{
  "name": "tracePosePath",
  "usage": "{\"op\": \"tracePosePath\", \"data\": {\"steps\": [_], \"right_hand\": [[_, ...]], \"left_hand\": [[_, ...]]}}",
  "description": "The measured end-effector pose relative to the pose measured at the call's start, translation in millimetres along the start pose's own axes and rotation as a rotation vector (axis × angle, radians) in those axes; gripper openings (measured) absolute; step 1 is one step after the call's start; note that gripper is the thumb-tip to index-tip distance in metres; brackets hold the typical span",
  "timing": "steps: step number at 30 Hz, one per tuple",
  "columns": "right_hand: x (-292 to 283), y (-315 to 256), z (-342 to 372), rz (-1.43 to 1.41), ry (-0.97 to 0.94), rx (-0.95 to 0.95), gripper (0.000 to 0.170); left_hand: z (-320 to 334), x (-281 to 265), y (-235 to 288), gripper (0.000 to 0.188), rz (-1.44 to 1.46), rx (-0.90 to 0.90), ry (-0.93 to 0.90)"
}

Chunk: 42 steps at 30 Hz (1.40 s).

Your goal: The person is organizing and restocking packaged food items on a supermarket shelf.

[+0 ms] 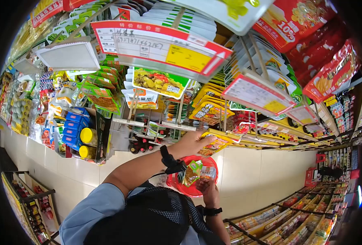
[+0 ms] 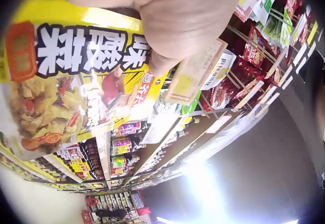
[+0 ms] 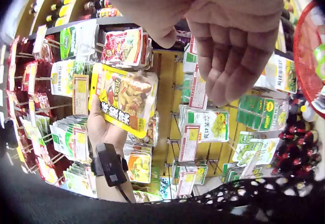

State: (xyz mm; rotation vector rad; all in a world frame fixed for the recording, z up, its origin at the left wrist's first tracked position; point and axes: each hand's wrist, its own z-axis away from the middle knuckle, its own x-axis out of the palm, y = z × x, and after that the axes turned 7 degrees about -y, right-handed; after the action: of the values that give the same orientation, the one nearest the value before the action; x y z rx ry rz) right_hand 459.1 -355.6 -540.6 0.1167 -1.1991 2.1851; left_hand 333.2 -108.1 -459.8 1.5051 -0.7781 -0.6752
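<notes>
My left hand [image 1: 194,143] reaches out to the shelf front and pinches a yellow packet of pickled vegetables [image 1: 214,143] by its edge. In the left wrist view the packet [image 2: 76,76] fills the left side, its large dark characters turned sideways. The right wrist view shows the same packet [image 3: 124,99] tilted, front outward, in front of the hanging goods. My right hand [image 3: 228,46] has its fingers loosely bent with nothing in them. Seen from the head, the right hand [image 1: 207,190] is at the near side of a red basket [image 1: 217,173], which contains several packets.
Hanging rails carry several rows of packets, among them yellow packets [image 1: 209,107]. Price tags [image 1: 160,49] stick out toward me. A display with blue boxes [image 1: 74,130] and yellow-lidded jars stands at left. Lower right is another shelf [image 1: 283,216]; tiled floor [image 1: 254,175] lies between.
</notes>
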Motion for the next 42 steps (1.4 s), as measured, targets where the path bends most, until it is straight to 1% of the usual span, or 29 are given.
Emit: {"op": "tracePosePath", "data": {"steps": [3,4,7,8,11,12,15,18,21,24,26,29,31,32,33,34,35,36,37,38,39,40,41,42], "right_hand": [[-2,5,-3,0.013,0.023,-0.008,0.05],[0,6,-4,0.015,0.028,-0.008,0.05],[2,10,-9,0.012,0.027,-0.001,0.049],[3,12,-10,0.009,0.025,0.003,0.049],[11,14,-14,-0.006,0.041,0.029,0.047],[13,15,-15,-0.014,0.041,0.023,0.047],[18,19,-18,-0.039,0.052,0.004,0.048],[21,17,-20,-0.046,0.066,-0.011,0.047],[22,16,-19,-0.046,0.073,-0.005,0.046],[18,20,-19,-0.045,0.073,-0.001,0.046],[17,22,-19,-0.041,0.062,-0.01,0.046],[8,28,-23,-0.068,0.05,-0.001,0.045],[9,23,-23,-0.048,0.055,-0.009,0.043],[4,26,-23,-0.035,0.059,-0.023,0.042],[-2,31,-23,-0.032,0.069,-0.035,0.042],[-10,37,-25,-0.038,0.054,-0.064,0.037],[-26,53,-30,0.003,0.073,-0.072,0.033],[-36,59,-29,0.101,0.106,-0.056,0.033],[-59,80,-31,0.179,0.127,-0.021,0.034],[-83,105,-30,0.257,0.146,-0.024,0.036],[-118,147,-37,0.238,0.116,-0.05,0.037],[-140,177,-38,0.281,0.27,0.112,0.035],[-160,196,-35,0.325,0.349,0.261,0.033],[-227,281,-47,0.205,0.328,0.34,0.034]], "left_hand": [[1,-6,-8,0.034,-0.114,-0.094,-0.006],[2,-8,-6,0.033,-0.078,-0.177,0.016],[-5,-19,-3,0.033,-0.032,0.165,0.086],[-6,-23,1,0.029,-0.072,0.201,0.085],[-10,-26,1,0.02,-0.175,0.251,-0.012],[-10,-25,-1,0.019,-0.1,0.234,-0.042],[-18,-18,-6,0.03,-0.087,0.296,0.07],[-20,-16,4,0.035,-0.078,0.238,0.136],[-27,-14,-1,0.029,-0.073,0.161,0.226],[-27,-15,4,0.042,-0.071,0.142,0.232],[-30,-20,4,0.041,-0.568,0.284,0.35],[-39,-33,-11,0.042,-1.059,0.37,0.485],[-34,-30,1,0.044,-0.514,0.173,0.507],[-18,-30,13,0.052,-0.498,0.13,0.478],[-2,-28,-6,0.048,-0.663,0.18,0.553],[20,-27,4,0.05,-0.67,0.197,0.494],[39,-29,-3,0.05,-0.791,0.193,0.418],[64,-24,-16,0.048,-0.706,0.042,0.348],[88,-26,-34,0.044,-0.749,-0.012,0.212],[110,-27,-55,0.042,-0.778,-0.057,0.002],[137,-29,-77,0.038,-0.731,-0.199,-0.15],[159,-30,-96,0.036,-0.74,-0.328,-0.308],[182,-34,-123,0.036,-0.688,-0.427,-0.411],[206,-43,-153,0.038,-0.672,-0.654,-0.462]]}}
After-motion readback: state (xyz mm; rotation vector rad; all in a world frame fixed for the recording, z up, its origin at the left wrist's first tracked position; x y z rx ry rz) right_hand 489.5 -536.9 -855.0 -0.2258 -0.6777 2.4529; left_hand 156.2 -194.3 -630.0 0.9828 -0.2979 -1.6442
